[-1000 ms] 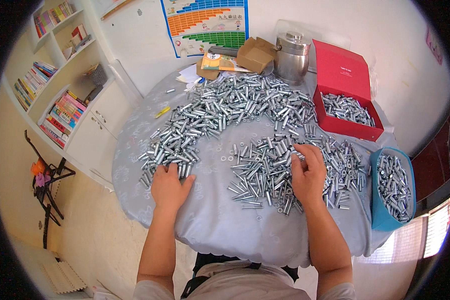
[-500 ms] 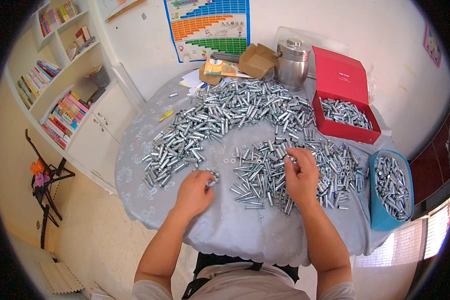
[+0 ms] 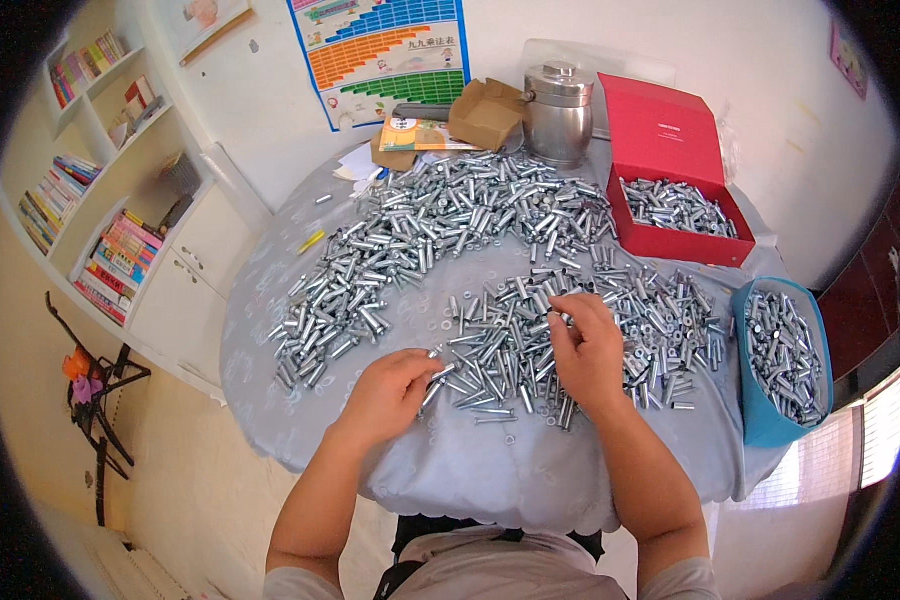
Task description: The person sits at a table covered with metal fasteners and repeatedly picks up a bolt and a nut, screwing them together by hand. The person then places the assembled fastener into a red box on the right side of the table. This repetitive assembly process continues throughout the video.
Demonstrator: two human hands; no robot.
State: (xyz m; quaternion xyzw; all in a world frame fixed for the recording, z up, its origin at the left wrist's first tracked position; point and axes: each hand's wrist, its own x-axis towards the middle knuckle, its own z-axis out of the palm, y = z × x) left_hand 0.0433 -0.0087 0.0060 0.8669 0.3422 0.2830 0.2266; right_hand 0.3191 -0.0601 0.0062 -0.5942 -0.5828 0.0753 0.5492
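The left hand (image 3: 392,392) pinches metal pieces (image 3: 444,371), partly hidden by its fingers (image 3: 422,364); toward its three o'clock, the right hand (image 3: 590,352) curls over the bolt pile (image 3: 500,350), its grip too obscured to tell.

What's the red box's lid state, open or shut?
Open: the lid stands raised at the back, and metal parts show inside the red box.

Left grip (image 3: 390,392) pinched, right grip (image 3: 589,352) curled, forearms (image 3: 322,490) angled inward
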